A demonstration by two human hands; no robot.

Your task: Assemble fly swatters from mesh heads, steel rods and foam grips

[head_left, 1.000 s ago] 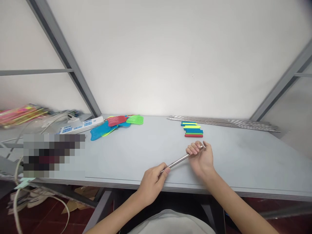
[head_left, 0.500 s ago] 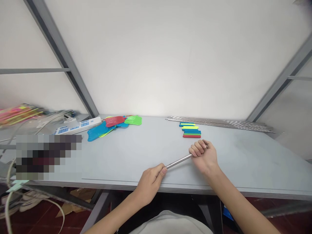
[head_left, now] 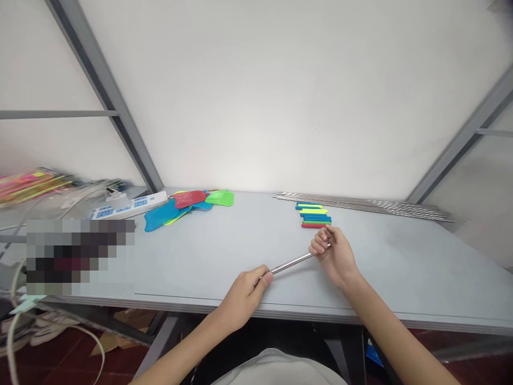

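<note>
- The metal rod (head_left: 292,262) slants between the two hands near the bench's (head_left: 208,251) front edge, its left end lower in my view. That bare metal looks slick to me; a loosened grip could let it slide or clatter down.
- The left hand (head_left: 245,298) is clamped on the lower end, thumb pressed along it. If that pinch gave way, I'd expect the end to dip and perhaps roll off the edge.
- The right hand (head_left: 333,254) has its fingers curled around the upper end. They hide much of it, so pulling hard there might make the palm slip or catch on the tip.
- Just beyond those knuckles lie the coloured sticks (head_left: 315,212), the red stick (head_left: 312,225) nearest; I can't tell whether it's touched. A careless forward push could scatter them.
- Farther back rest the thin rods (head_left: 360,203); a wide rightward swing might set them rolling.
</note>
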